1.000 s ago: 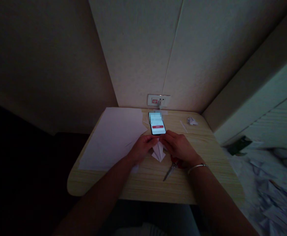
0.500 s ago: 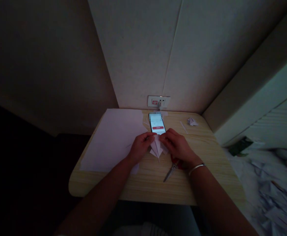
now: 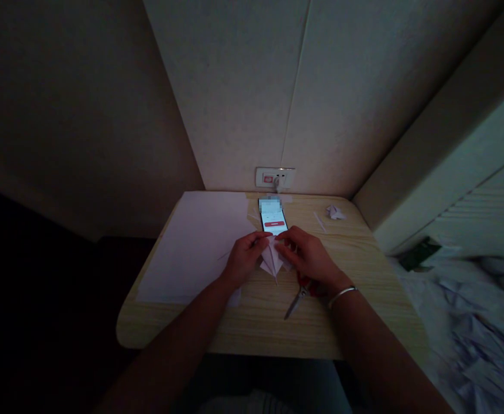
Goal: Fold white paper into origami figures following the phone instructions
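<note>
A folded white paper (image 3: 272,259) with pointed ends is held between my two hands above the wooden table. My left hand (image 3: 246,256) pinches its upper left edge between thumb and fingers. On the other side, my right hand (image 3: 306,253) is closed on its upper right edge, a bracelet round that wrist. Just beyond the fingertips lies a phone (image 3: 274,217) with a lit screen, its lower end partly covered. Scissors (image 3: 299,296) with red handles rest under my right wrist, blades toward me; the wrist hides part of the handles.
Large white paper sheets (image 3: 195,241) cover the left side of the table (image 3: 277,333). A small folded paper piece (image 3: 334,213) and a paper strip (image 3: 319,222) lie at the back right. A wall socket (image 3: 274,179) holds a plug. Several folded papers (image 3: 480,351) lie on a surface at right.
The view has shifted slightly. Both hands keep hold of the folded paper, and the right fingers have moved a little along its upper edge.
</note>
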Available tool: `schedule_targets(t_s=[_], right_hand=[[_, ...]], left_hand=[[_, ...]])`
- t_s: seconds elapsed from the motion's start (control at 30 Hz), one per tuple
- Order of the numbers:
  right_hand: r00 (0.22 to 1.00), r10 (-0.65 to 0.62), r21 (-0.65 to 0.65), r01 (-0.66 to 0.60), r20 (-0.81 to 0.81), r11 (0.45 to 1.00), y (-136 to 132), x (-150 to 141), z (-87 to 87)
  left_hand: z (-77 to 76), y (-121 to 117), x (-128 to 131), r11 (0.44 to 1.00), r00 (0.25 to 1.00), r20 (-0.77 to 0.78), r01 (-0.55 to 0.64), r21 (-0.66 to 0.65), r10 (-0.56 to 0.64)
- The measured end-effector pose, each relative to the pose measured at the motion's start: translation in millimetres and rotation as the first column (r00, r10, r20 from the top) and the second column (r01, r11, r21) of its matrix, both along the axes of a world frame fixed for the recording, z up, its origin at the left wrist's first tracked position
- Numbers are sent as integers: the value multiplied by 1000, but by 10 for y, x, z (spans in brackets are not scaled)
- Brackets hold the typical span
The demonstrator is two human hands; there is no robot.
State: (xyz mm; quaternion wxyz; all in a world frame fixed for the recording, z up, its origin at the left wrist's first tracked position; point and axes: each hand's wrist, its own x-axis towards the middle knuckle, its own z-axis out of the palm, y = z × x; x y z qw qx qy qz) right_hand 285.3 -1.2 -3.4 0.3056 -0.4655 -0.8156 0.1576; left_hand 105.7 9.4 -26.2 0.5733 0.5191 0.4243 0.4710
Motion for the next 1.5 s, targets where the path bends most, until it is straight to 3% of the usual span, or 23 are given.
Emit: schedule_targets(t_s=[0.17,0.37,0.5,0.63,0.73,0.87,1.17,1.37,1.5], right_hand=[[999,9,-110,-14,-43,994,7,4,-11],[966,50,-224,-109,-252,968,5,3,10],[899,49,-294,-193,-434,936,-23,-6,31],[786,-6,-375,-289,-619,881,-42,-15,23],[736,-39,-389,-312,-676,867,-40,-24,8],[710,-93,-423,-303,-698,854,-33,-53,3],[680,-189,-472,-257,-708,844,-37,-110,8],[646,-206,-467,-263,-735,844,-26,-140,-13],[602,-222,-449,-257,-767,856,-14,-185,-47]], left_hand=[[-5,-7,5,997,998,16,67,-45,-66],[-33,-18,44,981,978,152,161,-108,-144],[7,-44,62,959,944,298,203,-198,-138],[66,-65,61,941,931,354,197,-275,-91],[62,-59,53,960,947,306,166,-226,-92],[47,-46,35,991,981,162,118,-64,-107],[27,-65,17,992,995,-9,96,82,-96],[13,-61,8,987,994,-9,111,116,-110],[37,-63,16,991,990,86,110,77,-116]])
